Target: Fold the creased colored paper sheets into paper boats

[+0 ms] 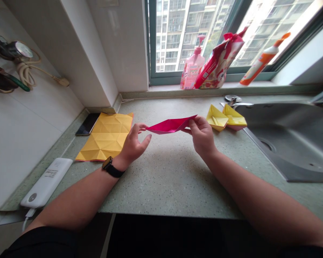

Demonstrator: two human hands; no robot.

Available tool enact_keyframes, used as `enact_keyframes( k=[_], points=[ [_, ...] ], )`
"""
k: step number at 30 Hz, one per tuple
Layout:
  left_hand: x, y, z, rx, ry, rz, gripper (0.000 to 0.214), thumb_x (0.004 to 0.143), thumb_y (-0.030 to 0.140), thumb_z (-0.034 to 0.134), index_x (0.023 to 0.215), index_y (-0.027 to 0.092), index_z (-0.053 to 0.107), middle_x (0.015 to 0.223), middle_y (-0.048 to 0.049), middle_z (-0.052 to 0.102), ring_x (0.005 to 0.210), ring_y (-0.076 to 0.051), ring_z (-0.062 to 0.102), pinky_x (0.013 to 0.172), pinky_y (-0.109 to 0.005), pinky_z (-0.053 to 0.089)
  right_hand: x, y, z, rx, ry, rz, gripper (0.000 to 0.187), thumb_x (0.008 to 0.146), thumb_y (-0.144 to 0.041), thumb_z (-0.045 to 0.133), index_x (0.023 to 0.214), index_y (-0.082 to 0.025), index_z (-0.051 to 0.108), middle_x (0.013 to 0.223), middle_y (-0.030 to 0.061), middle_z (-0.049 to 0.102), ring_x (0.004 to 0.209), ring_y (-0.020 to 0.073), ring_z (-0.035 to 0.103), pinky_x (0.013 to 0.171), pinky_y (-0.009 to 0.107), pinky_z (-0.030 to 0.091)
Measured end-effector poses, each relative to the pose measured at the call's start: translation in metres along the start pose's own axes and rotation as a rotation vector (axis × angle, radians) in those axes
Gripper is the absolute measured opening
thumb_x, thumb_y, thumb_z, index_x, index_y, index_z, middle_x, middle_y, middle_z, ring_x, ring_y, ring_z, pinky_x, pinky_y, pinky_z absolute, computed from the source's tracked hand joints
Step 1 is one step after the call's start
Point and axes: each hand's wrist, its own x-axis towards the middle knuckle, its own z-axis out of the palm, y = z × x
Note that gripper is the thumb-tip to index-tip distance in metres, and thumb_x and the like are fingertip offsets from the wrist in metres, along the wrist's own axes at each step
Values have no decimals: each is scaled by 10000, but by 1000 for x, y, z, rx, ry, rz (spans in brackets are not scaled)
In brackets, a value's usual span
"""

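A folded pink paper boat (169, 126), long and pointed at both ends, is held above the counter. My right hand (202, 134) pinches its right end between thumb and fingers. My left hand (136, 141) is at the boat's left tip, thumb and fingers apart, the fingertips close to or touching the point. To the left lies a creased yellow paper sheet (107, 134) with a reddish edge, near my left wrist. Beyond my right hand stand two folded yellow paper boats (217, 118), side by side beside the sink.
A dark phone (87, 124) lies partly beside the yellow sheet, and a white power bank (47, 182) with a cable sits at front left. A steel sink (293, 139) is at right. On the sill stand a pink pump bottle (192, 70), a red bag (218, 62) and an orange-white bottle (261, 63).
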Motion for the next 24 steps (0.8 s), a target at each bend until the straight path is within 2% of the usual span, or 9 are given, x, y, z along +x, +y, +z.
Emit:
enact_keyframes(
  k=[3,6,9,13,15,17,20,23,24],
  points=[
    [-1,7,-4,86,-50,148,454,968,336,805,1366,255,601,1476,-144,641,1382,-317,637,1168,-542,552,-5,-5,4,28,-2,20,193,1071,-472,643,1045,-281,657,939,20,756,888,208,789,838,427,737],
    [-2,14,-5,205,-109,234,450,945,428,860,1315,260,668,1661,-166,518,1518,-374,534,1249,-602,468,-12,-13,9,54,-33,39,162,1034,-431,703,1016,-272,686,927,9,751,859,197,774,842,426,727],
    [-2,18,-4,331,-172,234,391,941,463,868,1256,268,744,1730,-144,473,1535,-397,522,1242,-612,465,-18,-24,13,50,-121,-3,123,1035,-382,698,993,-268,717,957,19,740,900,200,757,837,413,715],
    [-1,18,-4,388,-294,215,185,992,359,811,1160,282,814,1578,-96,664,1401,-356,652,1233,-640,452,-21,-40,14,18,-255,-83,91,1035,-340,709,1006,-272,762,1052,54,740,1013,225,732,804,382,695],
    [-1,17,-4,360,-325,228,148,1001,313,791,1141,283,828,1466,-79,740,1297,-318,711,1196,-606,492,-22,-45,13,14,-288,-111,91,1045,-337,704,1025,-277,770,1075,63,745,1026,228,730,775,367,687],
    [0,15,-4,327,-305,261,136,1015,281,767,1132,269,834,1354,-79,781,1195,-286,741,1106,-529,559,-22,-47,12,10,-306,-131,106,1064,-343,683,1046,-283,768,1087,65,749,1036,228,731,772,366,685],
    [0,15,-3,293,-199,306,120,1056,254,714,1090,241,828,1180,-80,798,1070,-247,752,970,-431,600,-23,-42,11,-12,-351,-145,133,1050,-382,714,1138,-287,748,1143,70,755,1078,238,748,856,409,697],
    [0,17,-3,268,-130,352,116,1079,243,692,1053,239,804,1091,-64,794,981,-213,748,891,-377,595,-22,-35,10,-96,-429,-198,322,973,-415,818,1251,-284,723,1186,77,774,1091,260,770,947,467,686],
    [0,18,-3,258,-127,367,102,1081,239,691,1054,242,790,1081,-57,795,965,-206,746,880,-368,593,-21,-34,10,-141,-447,-233,321,965,-408,828,1242,-280,731,1168,75,784,1070,260,775,945,467,680]
  ],
)
